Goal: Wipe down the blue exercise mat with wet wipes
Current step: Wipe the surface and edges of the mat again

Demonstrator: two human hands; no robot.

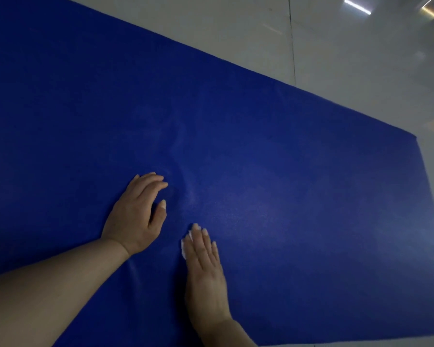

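Observation:
The blue exercise mat [286, 159] lies flat on the floor and fills most of the view. My left hand [135, 216] rests on the mat with its fingers relaxed and slightly bent, holding nothing. Just right of it, my right hand [204, 269] lies flat with straight fingers and presses a white wet wipe [184, 246] onto the mat. Only a thin white strip of the wipe shows along the left side of the fingers; the rest is hidden under the hand. A faint damp sheen and a soft crease show on the mat ahead of my left hand.
Glossy pale grey floor tiles [336, 46] run beyond the mat's far edge and right end. Ceiling light reflections glare on the floor at the top right corner [356, 7]. The mat's right corner [415, 140] lies near the frame's right side.

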